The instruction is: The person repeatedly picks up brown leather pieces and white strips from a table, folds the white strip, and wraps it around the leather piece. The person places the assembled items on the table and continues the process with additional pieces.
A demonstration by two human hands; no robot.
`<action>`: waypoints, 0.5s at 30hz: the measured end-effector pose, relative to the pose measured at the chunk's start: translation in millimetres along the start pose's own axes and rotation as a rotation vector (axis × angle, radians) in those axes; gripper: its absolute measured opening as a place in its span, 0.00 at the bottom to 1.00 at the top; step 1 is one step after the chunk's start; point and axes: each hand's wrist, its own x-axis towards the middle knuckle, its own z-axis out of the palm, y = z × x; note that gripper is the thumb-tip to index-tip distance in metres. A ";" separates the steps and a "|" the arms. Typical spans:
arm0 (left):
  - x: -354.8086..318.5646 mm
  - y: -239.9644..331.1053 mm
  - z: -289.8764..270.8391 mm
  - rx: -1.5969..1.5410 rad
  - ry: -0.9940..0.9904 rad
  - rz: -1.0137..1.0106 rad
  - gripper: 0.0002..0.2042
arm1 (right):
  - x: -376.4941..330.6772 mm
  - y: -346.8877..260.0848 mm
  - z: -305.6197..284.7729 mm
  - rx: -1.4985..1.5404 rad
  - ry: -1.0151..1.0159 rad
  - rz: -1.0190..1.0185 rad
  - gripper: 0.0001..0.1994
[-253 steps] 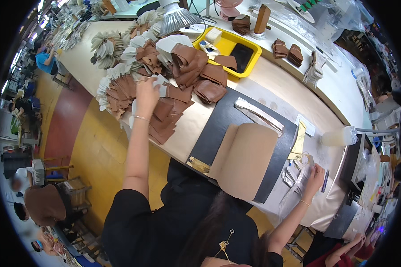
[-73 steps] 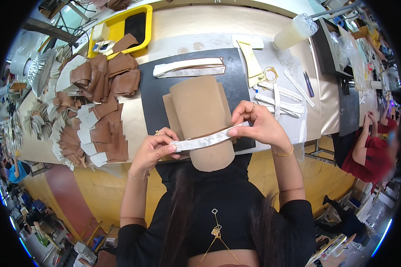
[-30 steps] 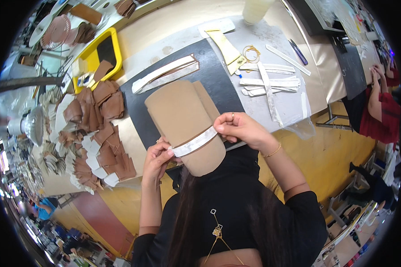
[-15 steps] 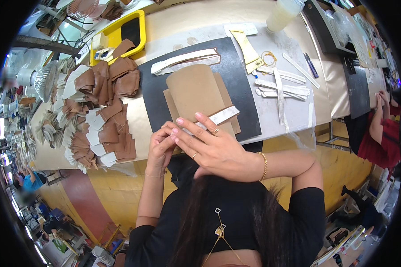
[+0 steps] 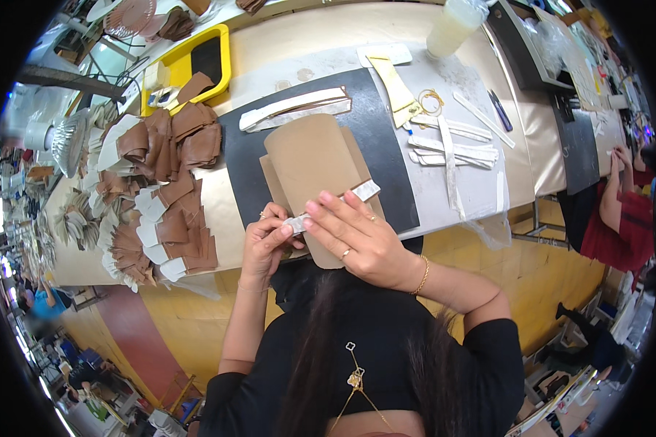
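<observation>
A tan, round-ended panel (image 5: 306, 153) lies on a black mat (image 5: 237, 156), on top of another tan piece that shows at its sides. Across the panel runs a narrow strip (image 5: 366, 191), white-faced with a brown edge. My left hand (image 5: 264, 251) pinches the strip's left end between thumb and fingers, just off the panel's left edge. My right hand (image 5: 368, 244) lies flat over the strip's middle, fingers stretched out, hiding part of it and of the panel. More white and brown strips (image 5: 295, 108) lie at the mat's far side.
Piles of brown and white cut pieces (image 5: 171, 146) stand at left, below a yellow tray (image 5: 226, 54). On the right are a yellow tool-like piece (image 5: 393, 87), white strips (image 5: 452, 156), a dark pen-like tool (image 5: 500, 109) and a cloudy container (image 5: 455, 29). Another person (image 5: 619, 204) sits far right.
My right hand has shifted away from my left fingertips, rightward along the strip. The strip's left end, hidden before, now shows in my left fingers. The whole view has shifted slightly.
</observation>
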 end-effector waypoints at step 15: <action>3.5 -0.6 -0.5 -0.040 -0.035 -0.087 0.07 | -22.2 1.5 31.9 0.238 0.379 0.483 0.32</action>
